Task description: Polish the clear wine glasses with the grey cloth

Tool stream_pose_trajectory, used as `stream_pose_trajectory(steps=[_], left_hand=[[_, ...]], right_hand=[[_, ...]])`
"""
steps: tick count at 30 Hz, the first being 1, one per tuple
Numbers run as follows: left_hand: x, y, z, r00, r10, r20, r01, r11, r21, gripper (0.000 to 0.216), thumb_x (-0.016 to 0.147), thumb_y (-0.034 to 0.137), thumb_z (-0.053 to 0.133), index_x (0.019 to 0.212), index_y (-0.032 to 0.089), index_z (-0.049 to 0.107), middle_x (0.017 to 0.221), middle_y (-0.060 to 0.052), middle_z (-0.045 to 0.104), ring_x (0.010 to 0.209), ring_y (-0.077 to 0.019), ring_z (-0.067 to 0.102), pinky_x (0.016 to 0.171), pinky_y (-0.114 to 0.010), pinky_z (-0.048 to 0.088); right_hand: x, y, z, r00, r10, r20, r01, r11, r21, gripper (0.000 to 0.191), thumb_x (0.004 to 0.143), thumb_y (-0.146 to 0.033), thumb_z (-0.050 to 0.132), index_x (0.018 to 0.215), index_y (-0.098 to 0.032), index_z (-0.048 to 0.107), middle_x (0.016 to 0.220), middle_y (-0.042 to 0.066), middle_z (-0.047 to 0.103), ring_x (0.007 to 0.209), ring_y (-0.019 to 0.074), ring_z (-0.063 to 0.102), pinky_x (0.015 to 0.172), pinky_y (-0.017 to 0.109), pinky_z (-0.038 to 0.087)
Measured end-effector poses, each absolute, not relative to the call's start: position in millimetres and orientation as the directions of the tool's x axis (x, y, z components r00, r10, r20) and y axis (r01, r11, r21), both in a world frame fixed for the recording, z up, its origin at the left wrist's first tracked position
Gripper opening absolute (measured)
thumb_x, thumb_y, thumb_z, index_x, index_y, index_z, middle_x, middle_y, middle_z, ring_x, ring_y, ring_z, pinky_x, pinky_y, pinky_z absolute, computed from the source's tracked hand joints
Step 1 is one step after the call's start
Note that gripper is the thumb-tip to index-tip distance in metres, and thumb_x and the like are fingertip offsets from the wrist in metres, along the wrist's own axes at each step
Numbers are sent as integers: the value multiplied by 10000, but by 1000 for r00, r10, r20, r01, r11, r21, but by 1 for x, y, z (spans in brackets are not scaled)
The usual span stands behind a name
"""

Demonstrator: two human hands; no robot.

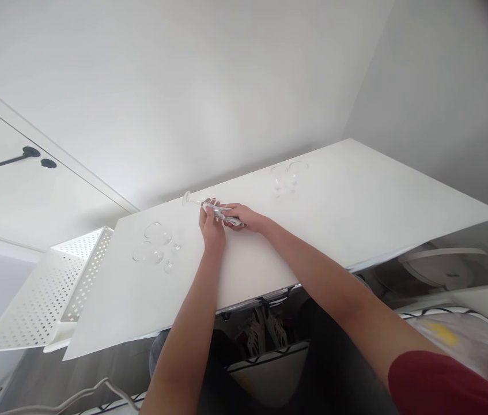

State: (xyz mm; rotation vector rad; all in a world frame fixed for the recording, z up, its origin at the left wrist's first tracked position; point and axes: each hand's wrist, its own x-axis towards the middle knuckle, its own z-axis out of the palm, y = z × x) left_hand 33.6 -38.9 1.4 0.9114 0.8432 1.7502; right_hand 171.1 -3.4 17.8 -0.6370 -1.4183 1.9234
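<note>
Above the far middle of the white table, my left hand [212, 227] is closed around a clear stemmed glass [194, 202]. The glass lies nearly sideways, its foot pointing left and its bowl mostly hidden by my fingers. My right hand [242, 216] grips a whitish cloth [234, 221], pressed against the bowl end of that glass. To the left, a pair of stemmed glasses [156, 235] stands on the table. Another pair of clear glasses [279, 177] is at the back, right of my hands; their outlines are faint.
The white table [356, 202] runs along a pale wall. A white perforated rack [40, 294] adjoins its left end, near a door with a black handle [21, 155]. Below the front edge are shoes [265, 334]. A white round-backed item [438, 265] stands at right.
</note>
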Motion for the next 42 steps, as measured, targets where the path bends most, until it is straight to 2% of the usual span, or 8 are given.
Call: stream_pose_trajectory(steps=[5, 12, 16, 20, 27, 34, 37, 42], left_hand=[[34, -41, 4, -210, 958, 197, -381, -265, 886, 469, 942, 583, 661, 1354, 360, 648, 1506, -68, 583, 1369, -258, 570, 1047, -390, 506], [34, -39, 3, -211, 949, 233, -422, -303, 855, 417, 973, 614, 588, 1267, 328, 666, 1608, -76, 495, 1426, -271, 538, 1096, -425, 493], [32, -39, 4, -209, 947, 245, -380, -310, 872, 441, 938, 602, 653, 1269, 312, 663, 1583, -94, 514, 1431, -287, 529, 1098, -435, 495], [32, -40, 4, -197, 959, 203, -370, -265, 890, 487, 938, 588, 662, 1374, 376, 616, 1525, -73, 569, 1431, -262, 523, 1103, -433, 486], [33, -40, 5, -232, 949, 213, -385, -291, 876, 448, 929, 609, 661, 1289, 344, 667, 1592, -83, 498, 1450, -274, 506, 1083, -415, 499], [34, -42, 8, -183, 956, 230, -384, -285, 878, 442, 910, 583, 702, 1301, 381, 661, 1628, -50, 463, 1453, -268, 487, 1083, -421, 500], [35, -42, 6, -205, 960, 193, -362, -257, 896, 504, 915, 582, 697, 1385, 417, 618, 1567, -53, 520, 1417, -243, 513, 1071, -401, 497], [35, -39, -1, -245, 950, 193, -368, -276, 888, 527, 925, 647, 642, 1361, 351, 647, 1412, -85, 624, 1302, -234, 604, 1046, -394, 506]], right_hand=[[188, 0, 26, -760, 645, 74, -418, -400, -815, 199, 973, -373, 560, 1049, -204, 632, 571, -91, 352, 447, 67, 124, 445, 214, 181], [174, -1, 23, -481, 869, 118, -186, 31, -982, 354, 883, -297, 695, 1227, -217, 709, 790, -1, 657, 634, 119, 503, 563, 237, 363], [178, 0, 22, -661, 750, -6, -265, -240, -934, 198, 942, -351, 614, 1040, -185, 659, 602, -47, 496, 460, 84, 312, 456, 222, 250], [191, 4, 26, -749, 660, 60, -399, -376, -837, 176, 984, -362, 537, 1007, -196, 589, 562, -87, 390, 421, 63, 155, 421, 208, 204], [176, 1, 22, -470, 879, 73, -189, -19, -982, 284, 900, -275, 696, 1173, -194, 696, 675, -22, 569, 555, 93, 433, 475, 205, 266], [193, 2, 26, -768, 637, 68, -383, -370, -846, 195, 980, -363, 551, 1047, -194, 621, 581, -76, 402, 440, 65, 150, 435, 208, 190], [192, 7, 24, -625, 773, 110, -425, -218, -879, 197, 965, -357, 578, 1068, -198, 632, 606, -57, 459, 449, 74, 254, 441, 202, 215], [179, 5, 20, -483, 868, 115, -219, 8, -976, 234, 894, -296, 681, 1096, -178, 691, 684, -4, 577, 555, 104, 465, 463, 202, 276]])
